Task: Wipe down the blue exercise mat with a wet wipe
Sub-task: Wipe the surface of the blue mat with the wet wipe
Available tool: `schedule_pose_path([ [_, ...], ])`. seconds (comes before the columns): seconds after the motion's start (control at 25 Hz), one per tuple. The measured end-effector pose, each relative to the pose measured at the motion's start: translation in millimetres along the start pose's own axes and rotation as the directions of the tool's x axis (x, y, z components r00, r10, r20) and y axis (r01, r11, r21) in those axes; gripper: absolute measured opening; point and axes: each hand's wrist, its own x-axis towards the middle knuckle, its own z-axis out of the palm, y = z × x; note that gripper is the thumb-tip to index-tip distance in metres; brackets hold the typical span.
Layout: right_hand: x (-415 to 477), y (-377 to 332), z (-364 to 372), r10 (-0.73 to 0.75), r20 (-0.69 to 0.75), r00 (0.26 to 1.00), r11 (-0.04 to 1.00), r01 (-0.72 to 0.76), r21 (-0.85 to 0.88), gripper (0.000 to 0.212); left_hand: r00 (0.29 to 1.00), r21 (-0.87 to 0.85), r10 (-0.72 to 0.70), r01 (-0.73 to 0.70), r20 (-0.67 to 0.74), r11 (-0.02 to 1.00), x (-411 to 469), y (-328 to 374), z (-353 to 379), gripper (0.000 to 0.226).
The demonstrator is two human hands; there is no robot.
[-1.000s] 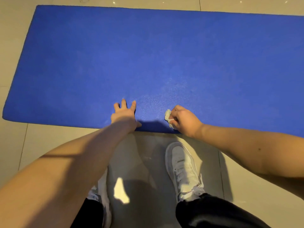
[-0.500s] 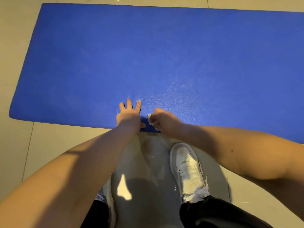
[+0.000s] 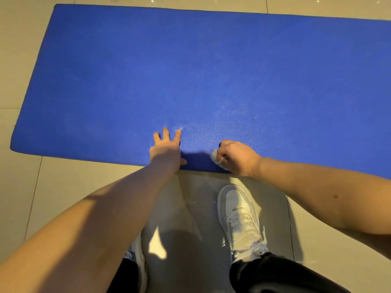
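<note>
Here, low centre of frame: both hands sit at the near edge of the blue exercise mat (image 3: 211,70), which lies flat on the tiled floor (image 3: 63,182) and fills the upper half of the frame, its right end running out of view.

Left hand (image 3: 166,148) lies palm down, fingers (image 3: 166,133) straight and spread, thumb out toward the mat's edge. Likely reason: it pins the mat so rubbing does not drag or ruck it on the smooth tile.

Right hand (image 3: 237,157), just to the right, is curled into a loose fist around the wet wipe (image 3: 214,156). The wipe is bunched to a small white wad. Most of it is hidden inside the fist; only a lump shows at the hand's left side, under the curled fingers, pressed to the mat close to the near edge. Bunching gives a firm pad to scrub with, I judge.

A strip of bare mat, in shadow, separates the two hands. A pale sheen on the mat above and between them may be damp or only light; cannot tell. The rest of the mat shows no such sheen, so much appears left to wipe.

White shoe (image 3: 240,216) stands on the floor below the right hand.
</note>
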Motion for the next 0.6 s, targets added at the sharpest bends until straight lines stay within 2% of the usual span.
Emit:
schedule_pose_path([
  [0.12, -5.1, 16.9, -10.9, 0.037, 0.057, 0.998, 0.999, -0.036, -0.029, 0.018, 1.0, 0.001, 0.001, -0.001, -0.004, 1.0, 0.0, -0.5, 0.6, 0.107],
  [0.24, -12.1, 29.3, -13.0, 0.043, 0.056, 0.998, 0.999, -0.042, -0.024, 0.019, 0.999, -0.001, 0.014, -0.014, -0.038, 1.0, -0.2, -1.4, 3.1, 0.106],
  [0.36, -22.2, 29.1, -11.4, 0.05, 0.022, 0.998, 0.999, -0.05, -0.003, 0.016, 0.998, 0.0, 0.017, -0.017, -0.065, 1.0, 0.3, -1.6, 6.9, 0.107],
  [0.44, -25.7, 20.2, -7.4, 0.037, 0.002, 0.999, 0.999, -0.037, 0.019, 0.006, 0.997, 0.001, 0.015, -0.015, -0.073, 1.0, 0.5, -1.6, 7.4, 0.107],
  [0.6, -3.5, -5.4, 12.4, 0.016, -0.042, 0.999, 0.998, -0.014, 0.061, 0.027, 0.998, 0.01, 0.016, -0.016, -0.064, 1.0, 1.1, -1.1, 6.3, 0.108],
])
